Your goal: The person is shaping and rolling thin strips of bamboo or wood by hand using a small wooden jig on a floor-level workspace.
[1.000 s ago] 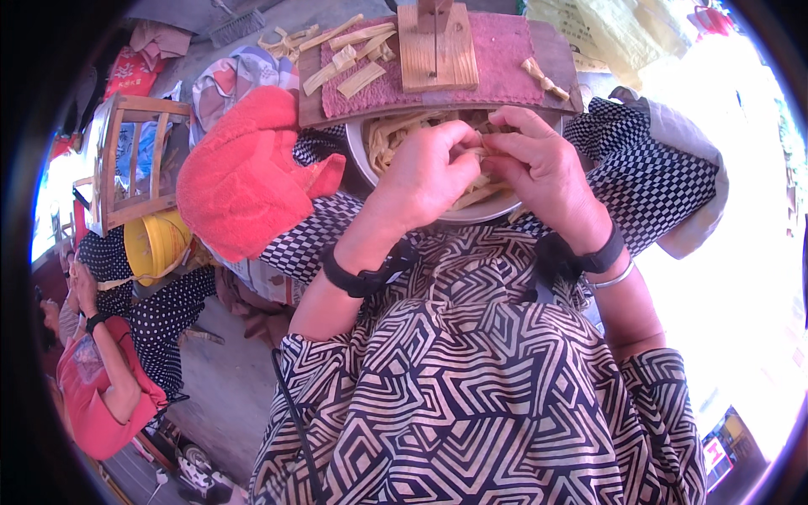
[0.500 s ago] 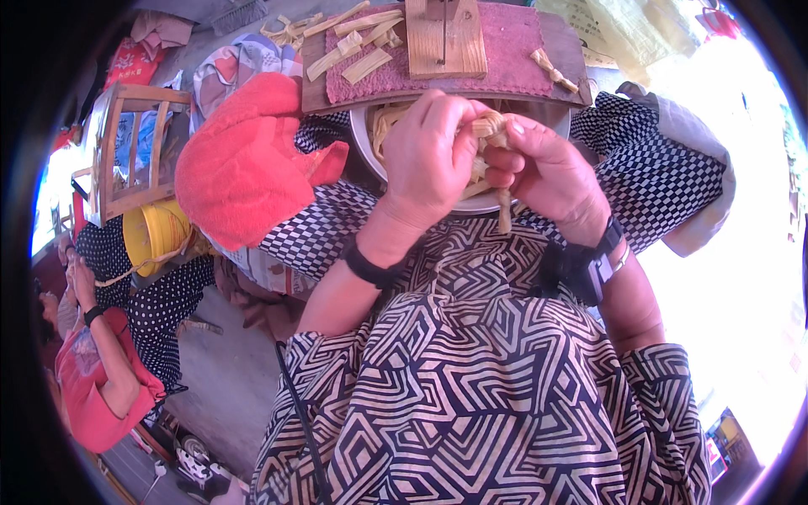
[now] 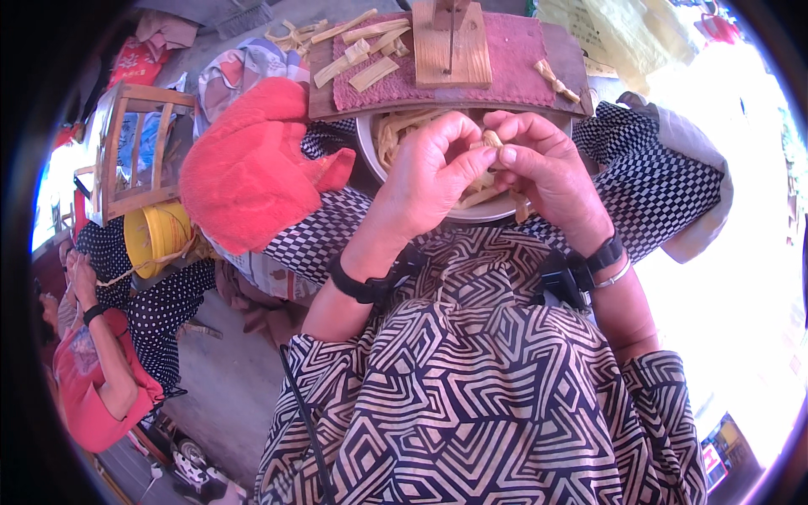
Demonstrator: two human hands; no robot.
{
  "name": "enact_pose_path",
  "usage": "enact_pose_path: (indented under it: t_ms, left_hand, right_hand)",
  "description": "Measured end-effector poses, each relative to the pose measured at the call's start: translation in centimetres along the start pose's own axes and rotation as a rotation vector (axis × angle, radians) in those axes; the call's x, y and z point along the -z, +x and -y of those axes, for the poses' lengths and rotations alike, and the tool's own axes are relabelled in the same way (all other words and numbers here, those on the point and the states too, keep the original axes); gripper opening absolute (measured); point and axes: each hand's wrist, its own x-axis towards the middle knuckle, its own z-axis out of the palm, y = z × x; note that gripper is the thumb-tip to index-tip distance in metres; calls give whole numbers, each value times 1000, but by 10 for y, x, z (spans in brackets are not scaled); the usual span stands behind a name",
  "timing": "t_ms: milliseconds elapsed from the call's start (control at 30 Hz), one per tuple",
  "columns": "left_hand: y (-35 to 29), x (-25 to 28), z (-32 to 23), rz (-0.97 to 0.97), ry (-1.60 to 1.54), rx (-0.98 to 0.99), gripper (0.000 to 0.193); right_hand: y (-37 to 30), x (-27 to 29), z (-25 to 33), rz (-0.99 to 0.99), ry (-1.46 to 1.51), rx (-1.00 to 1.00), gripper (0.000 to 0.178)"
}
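Observation:
Close together above a metal basin (image 3: pixel 364 141), both my hands pinch a pale yellow knotted strip (image 3: pixel 491 140). My left hand (image 3: pixel 425 172) grips one side of it between thumb and fingers. On the other side, my right hand (image 3: pixel 551 168) has its thumb and index finger pressed on the knot. A short tail of the strip hangs below the right fingers. More yellow strips (image 3: pixel 394 135) lie in the basin, partly hidden by my hands. Beyond it, loose strips (image 3: pixel 373 76) and another knotted strip (image 3: pixel 555 81) rest on a board (image 3: pixel 321 99).
A wooden block (image 3: pixel 454 63) with a thin upright metal piece stands on the board's pink cloth (image 3: pixel 520 50). A red towel (image 3: pixel 252 168) covers my left knee. At left are a wooden chair (image 3: pixel 118 156), a yellow bucket (image 3: pixel 156 236) and another person (image 3: pixel 101 379) holding a twisted strand.
My hands have moved slightly down and closer together. My fingers have shifted over the knot, which is more covered now, and its tail shows less.

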Motion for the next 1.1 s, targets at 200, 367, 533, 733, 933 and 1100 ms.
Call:
enact_pose_path:
  t_ms: [200, 367, 533, 733, 933, 1100]
  left_hand:
    - [3, 5, 3, 109, -550, 233, 14]
    - [1, 10, 6, 101, -686, 242, 13]
    - [-4, 18, 0, 66, -706, 215, 12]
    - [1, 34, -8, -48, -141, -96, 19]
    - [24, 11, -35, 159, 334, -135, 28]
    - [34, 13, -16, 187, 11, 9, 13]
  right_hand:
    - [-2, -1, 17, 90, -173, 27, 23]
    - [-4, -5, 26, 5, -560, 172, 29]
    - [-5, 4, 49, 66, -868, 145, 10]
    - [-11, 1, 57, 22, -1016, 306, 10]
    - [-3, -10, 57, 42, -1199, 482, 10]
    - [3, -6, 64, 28, -1086, 402, 6]
